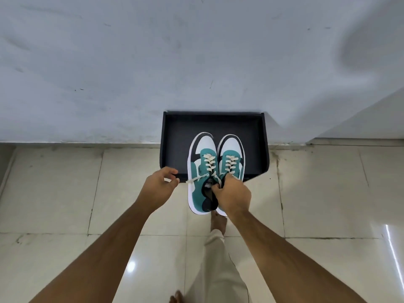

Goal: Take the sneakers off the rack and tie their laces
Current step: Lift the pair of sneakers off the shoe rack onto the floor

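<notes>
Two teal, white and black sneakers [205, 162] with cream laces are held side by side, toes pointing away from me, partly over the black rack [175, 136]. My right hand [232, 195] grips both sneakers at their openings, fingers inside the collars. My left hand [160, 183] is just left of the pair at the rack's front edge, fingers curled, next to a loose lace end [194, 179] that trails out from the left sneaker. Whether it touches the lace is unclear.
The rack stands against a pale grey wall [153, 62] on a beige tiled floor [65, 193]. My bare feet [218, 221] and a light trouser leg show below the sneakers. A wall corner juts out at the right.
</notes>
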